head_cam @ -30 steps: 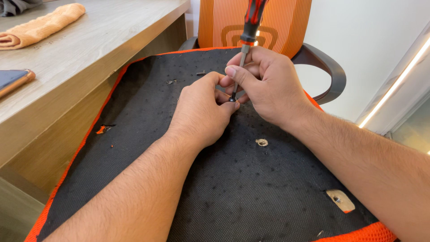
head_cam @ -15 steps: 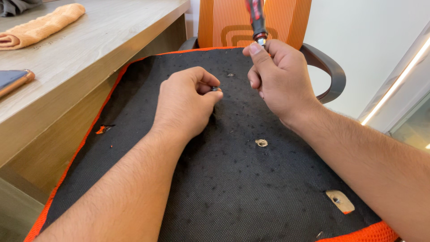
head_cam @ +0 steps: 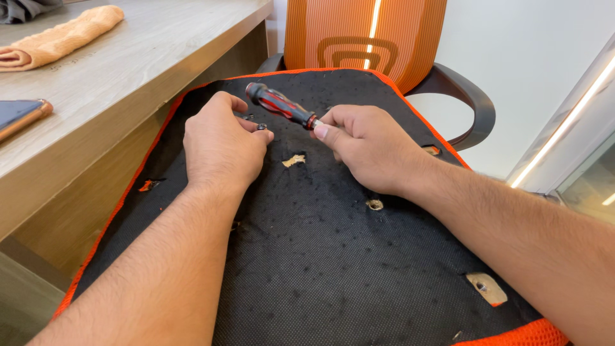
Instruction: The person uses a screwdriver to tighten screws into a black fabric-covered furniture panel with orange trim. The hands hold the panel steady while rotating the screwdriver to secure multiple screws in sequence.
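Fingers of the left hand [head_cam: 221,144] pinch a small dark metal screw [head_cam: 261,127] near the far edge of the black fabric seat underside [head_cam: 333,269]; the right hand [head_cam: 368,150] grips a red-and-black-handled screwdriver [head_cam: 280,106]. Judging by this, a fastener is being handled; seating it needs steady alignment.

Around the black seat underside [head_cam: 333,269]: two hands, left hand [head_cam: 221,144] and right hand [head_cam: 368,147]; one screwdriver [head_cam: 282,106]; one small screw [head_cam: 261,127]; four torn holes, one towel [head_cam: 61,35], one phone [head_cam: 19,115] left of it.
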